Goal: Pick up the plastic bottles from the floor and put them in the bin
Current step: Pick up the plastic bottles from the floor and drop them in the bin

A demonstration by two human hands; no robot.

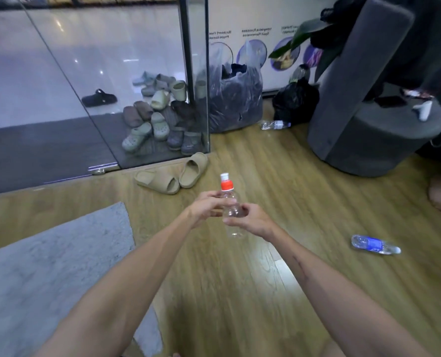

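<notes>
A clear plastic bottle with a red and white cap (230,199) stands upright in mid-air, gripped from both sides. My left hand (209,206) holds its upper body and my right hand (250,219) wraps its middle. A blue-labelled bottle (374,244) lies on the wooden floor to the right. Another clear bottle (274,124) lies on the floor by a black bin bag (295,101), where a bottle (300,73) pokes out at the top.
Beige slides (173,175) lie just beyond my hands. A grey rug (54,253) covers the floor at left. A glass partition (136,73) with piled shoes behind it stands ahead. A grey armchair (363,99) and a clear sack of dark clothes (236,99) stand at the back.
</notes>
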